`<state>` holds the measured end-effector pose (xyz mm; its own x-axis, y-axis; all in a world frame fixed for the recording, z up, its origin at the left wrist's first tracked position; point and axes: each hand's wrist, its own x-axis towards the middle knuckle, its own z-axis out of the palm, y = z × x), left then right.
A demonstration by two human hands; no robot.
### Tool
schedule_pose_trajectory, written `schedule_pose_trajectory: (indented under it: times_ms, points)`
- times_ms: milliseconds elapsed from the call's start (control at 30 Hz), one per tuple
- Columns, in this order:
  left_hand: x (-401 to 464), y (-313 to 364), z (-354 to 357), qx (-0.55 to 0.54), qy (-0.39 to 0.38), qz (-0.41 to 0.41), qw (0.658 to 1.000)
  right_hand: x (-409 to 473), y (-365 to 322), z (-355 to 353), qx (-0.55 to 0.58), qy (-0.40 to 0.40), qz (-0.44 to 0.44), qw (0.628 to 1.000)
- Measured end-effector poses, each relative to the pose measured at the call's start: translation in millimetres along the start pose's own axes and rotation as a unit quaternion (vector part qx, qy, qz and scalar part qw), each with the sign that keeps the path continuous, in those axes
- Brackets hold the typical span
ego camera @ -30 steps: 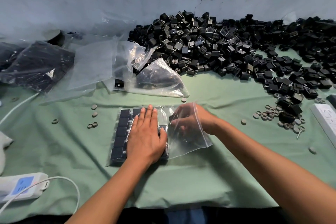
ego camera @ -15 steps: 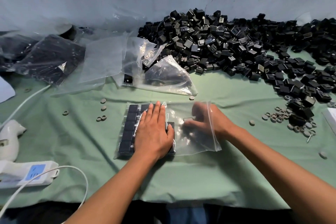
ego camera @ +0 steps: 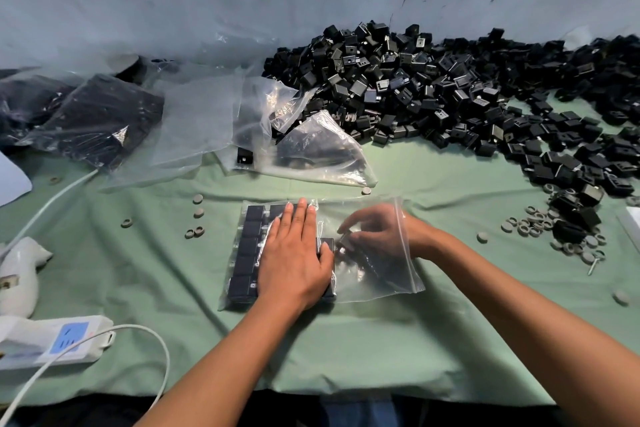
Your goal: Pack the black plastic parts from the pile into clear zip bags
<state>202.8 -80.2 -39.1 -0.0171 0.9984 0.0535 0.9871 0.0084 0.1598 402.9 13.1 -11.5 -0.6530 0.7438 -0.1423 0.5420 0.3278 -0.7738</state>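
Note:
A clear zip bag (ego camera: 377, 281) lies flat on the green cloth in front of me. Black plastic parts (ego camera: 247, 246) sit in neat rows in its left half. My left hand (ego camera: 294, 256) presses flat on top of the bag over those rows, fingers straight. My right hand (ego camera: 375, 236) is inside the bag through its open right end, fingers curled around a black part (ego camera: 346, 240) next to the rows; it is slightly blurred. The big pile of loose black parts (ego camera: 433, 87) spreads along the back and right.
Empty clear bags (ego camera: 207, 121) and filled bags (ego camera: 100, 118) lie at the back left. Small grey rings (ego camera: 533, 222) are scattered right of the bag, several discs (ego camera: 198, 211) to its left. A white power strip (ego camera: 52, 340) with a cable sits front left.
My right hand has moved leftward inside the bag, bringing a black part up against the rows. The left hand stays pressed on the bag. My head shifted, so the scene slid right.

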Motion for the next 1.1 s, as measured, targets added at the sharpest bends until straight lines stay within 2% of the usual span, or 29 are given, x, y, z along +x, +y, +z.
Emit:
schedule_pose_trajectory:
  times_ms: [67, 300, 467, 567, 667, 867, 1000, 1100]
  points:
    - [0, 0, 1, 0.002, 0.000, -0.001, 1.000, -1, 0, -3, -0.015, -0.013, 0.009, 1.000]
    - [0, 1, 1, -0.001, 0.001, 0.000, 1.000, 2, 4, -1, -0.028, 0.027, 0.045, 0.998]
    - [0, 1, 1, -0.004, 0.002, -0.001, 1.000, 4, 6, 8, 0.007, 0.111, 0.091, 0.990]
    - [-1, 1, 0, -0.007, 0.003, 0.000, 1.000, 10, 0, 18, 0.093, 0.120, 0.098, 0.984]
    - [-1, 1, 0, -0.006, 0.004, 0.000, 1.000, 17, -7, 26, 0.166, 0.089, 0.102, 0.977]
    - [0, 0, 2, -0.003, 0.006, 0.003, 1.000, 27, -14, 35, 0.193, 0.087, 0.109, 0.971]
    - [0, -1, 4, -0.005, 0.005, 0.000, 1.000, 24, -20, 46, 0.224, 0.131, 0.089, 0.962]
    - [0, -1, 6, -0.008, 0.003, 0.000, 1.000, 20, -23, 48, 0.240, 0.130, 0.077, 0.959]
